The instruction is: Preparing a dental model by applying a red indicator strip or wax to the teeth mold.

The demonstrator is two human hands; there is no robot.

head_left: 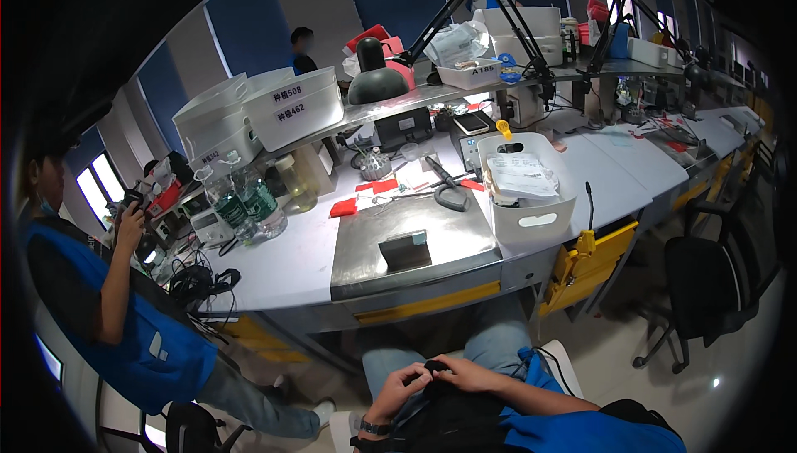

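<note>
Down in the lap, a small black object (435,366) is being held between the hands, the left hand (405,388) and the right hand (466,374) both closed on it with fingers curled; most of it is covered by those fingers, so its kind cannot be made out. The left wrist is circled by a dark wristwatch (375,428), and the thighs are partly hidden under the bench (618,171). On the steel plate (361,245) a dark rectangular block (404,252) is seen, its detail lost in glare. At the left, a co-worker (124,312) in a blue vest is partly swallowed by the black fisheye rim, and whatever is held in the raised hand is hard to tell. Now the writing: bold dark characters and digits are carried on pale labels by the white bin (320,121) on the shelf, and by the small white tray (469,77) farther along. Green labels are worn by the clear bottles (260,202), their print too small to be read, and the papers (523,177) in the bench-top bin (508,220) are covered with faint, illegible lines.
</note>
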